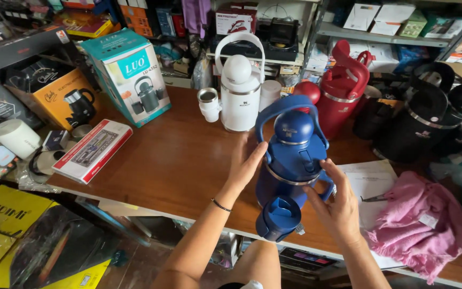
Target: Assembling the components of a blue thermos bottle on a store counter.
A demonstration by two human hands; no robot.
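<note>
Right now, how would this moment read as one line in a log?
left hand: on big blue handled jug | right hand: at jug's side handle | small blue lidded cup: in front | wooden table

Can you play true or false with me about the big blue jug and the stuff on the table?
1. Both hands touch the blue jug. True: the left hand is on its side, the right hand by its handle.
2. The blue jug lies on its side. False: it stands upright.
3. A white jug stands behind it. True.
4. The pink cloth covers the blue jug. False: it lies on the table, to the right.
5. The red jug is left of the white one. False: it is to the right.
</note>
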